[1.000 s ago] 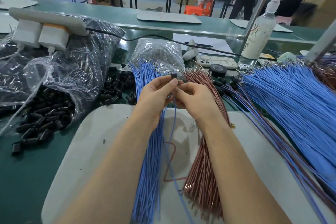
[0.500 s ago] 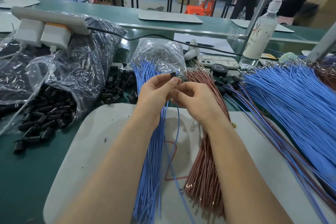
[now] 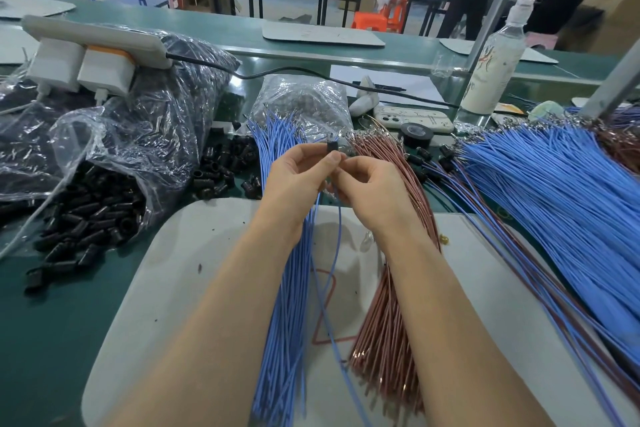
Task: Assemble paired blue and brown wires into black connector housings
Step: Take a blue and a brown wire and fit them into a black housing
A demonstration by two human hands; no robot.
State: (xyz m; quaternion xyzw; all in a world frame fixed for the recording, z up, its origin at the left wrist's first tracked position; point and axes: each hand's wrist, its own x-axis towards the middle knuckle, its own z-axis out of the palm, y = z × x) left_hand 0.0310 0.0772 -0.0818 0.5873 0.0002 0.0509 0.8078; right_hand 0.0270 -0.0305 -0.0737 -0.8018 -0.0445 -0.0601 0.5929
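Observation:
My left hand (image 3: 294, 180) pinches a small black connector housing (image 3: 332, 146) between thumb and fingers, above the grey mat. My right hand (image 3: 372, 191) is just to its right, fingers curled, pinching the upper end of a blue wire (image 3: 335, 253) that hangs down from between the hands. A thin brown wire (image 3: 332, 288) loops below on the mat. A bundle of blue wires (image 3: 287, 305) lies under my left forearm and a bundle of brown wires (image 3: 384, 305) under my right. Where the wire tip meets the housing is hidden by my fingers.
Loose black housings (image 3: 225, 166) spill from a clear plastic bag (image 3: 114, 156) at left. A big fan of paired blue and brown wires (image 3: 554, 204) covers the right. A phone (image 3: 412, 120), tape roll (image 3: 415, 133), bottle (image 3: 495, 66) and power strip (image 3: 93, 42) stand behind.
Both hands stay together holding the housing and wire; the hanging blue wire has shifted slightly. The view has dipped a little.

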